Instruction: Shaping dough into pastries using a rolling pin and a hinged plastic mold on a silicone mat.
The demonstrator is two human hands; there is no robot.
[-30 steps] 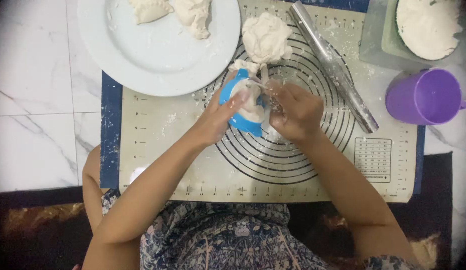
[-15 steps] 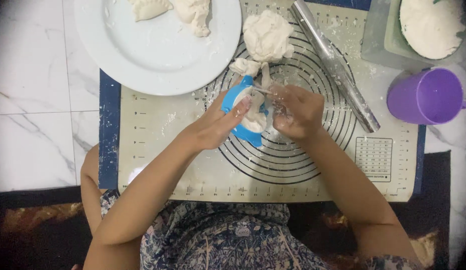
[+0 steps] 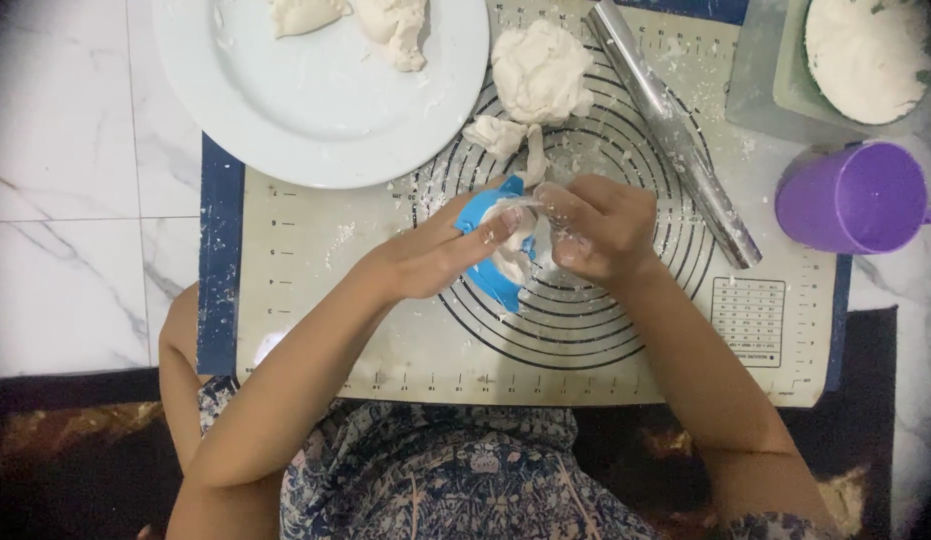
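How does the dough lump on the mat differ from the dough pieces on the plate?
The dough lump is one rounded mass on the baking mat, beside the rolling pin. The dough pieces are two flatter, irregular portions on the white plate, partly cut off by the picture's edge. Both are pale white and untouched by either hand.

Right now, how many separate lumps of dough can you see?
5: two on the white plate, at and; a big lump and scrap on the mat; one in the blue mould. Hands may hide more.
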